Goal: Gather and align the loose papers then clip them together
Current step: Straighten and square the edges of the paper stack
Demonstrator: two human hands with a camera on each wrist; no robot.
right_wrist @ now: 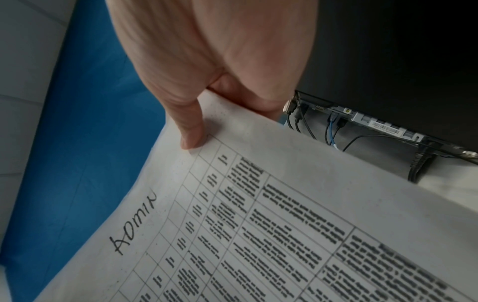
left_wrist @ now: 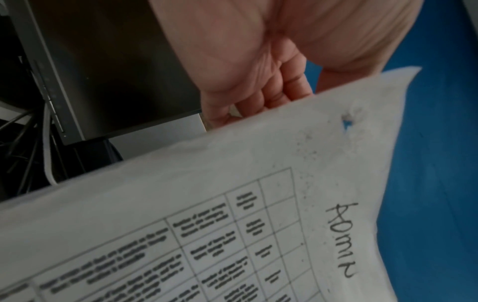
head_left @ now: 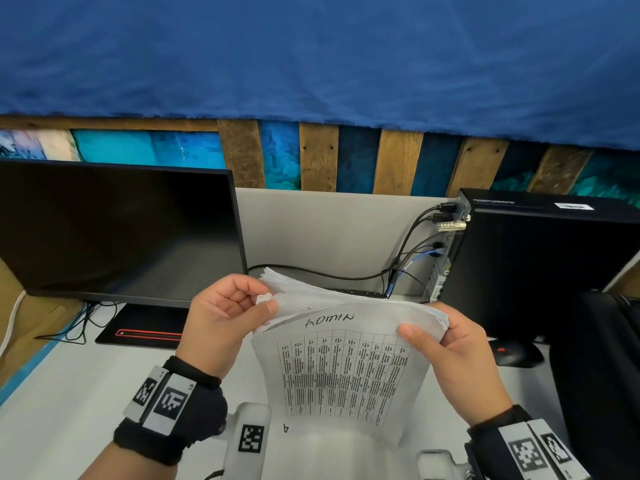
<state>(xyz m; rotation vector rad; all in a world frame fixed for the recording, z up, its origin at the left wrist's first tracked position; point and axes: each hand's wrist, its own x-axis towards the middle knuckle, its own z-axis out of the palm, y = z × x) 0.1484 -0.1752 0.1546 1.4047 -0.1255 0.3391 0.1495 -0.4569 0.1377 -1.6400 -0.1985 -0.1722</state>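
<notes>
A stack of white printed papers is held up above the desk, its top sheet bearing a table and the handwritten word ADMIN. My left hand grips the stack's top left corner, thumb on the front, fingers curled behind. My right hand grips the top right corner, thumb pressed on the front sheet. The sheets fan apart unevenly along the upper edge. In the left wrist view the papers cover my fingertips. In the right wrist view my thumb presses on the papers. No clip is visible.
A black monitor stands at the left on a white desk. A black computer tower with plugged cables stands at the right, a black mouse in front of it. A blue cloth hangs behind.
</notes>
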